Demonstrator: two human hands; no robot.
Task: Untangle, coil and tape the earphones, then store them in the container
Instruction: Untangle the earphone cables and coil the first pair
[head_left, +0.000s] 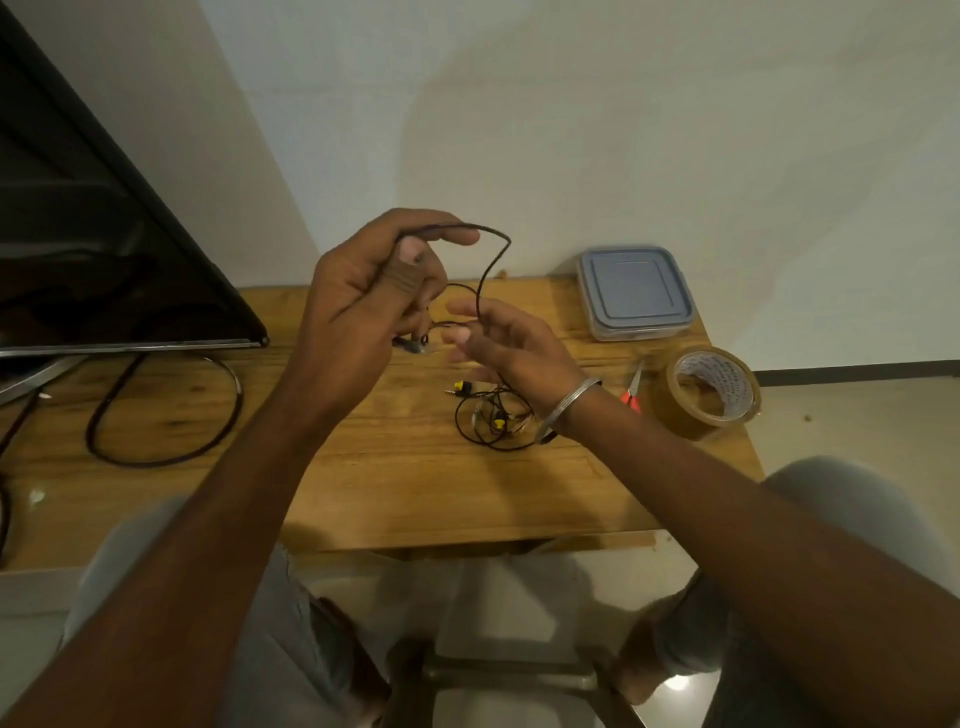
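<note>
Head view shows our left hand (363, 291) gripping the earphones (493, 260), raised left of the container (634, 291); our right hand (509, 348), fingers relaxed, touches them. We judge them light, limp, tangle-prone: pinch the cord gently.

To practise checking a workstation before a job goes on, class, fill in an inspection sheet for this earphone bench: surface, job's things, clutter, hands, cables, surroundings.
Surface: wooden table, bare wood at the near edge.
Job's things: earphone cable held in the air; second earphones with yellow buds lying loosely coiled; tape roll, scissors and lidded container on the right.
Clutter: nothing seen.
Hands: left hand grips the earphone cable; right hand touches it, pinch unclear.
Cables: thick black cable looped below the screen.
Surroundings: dark screen on the left, white wall, tiled floor.
</note>
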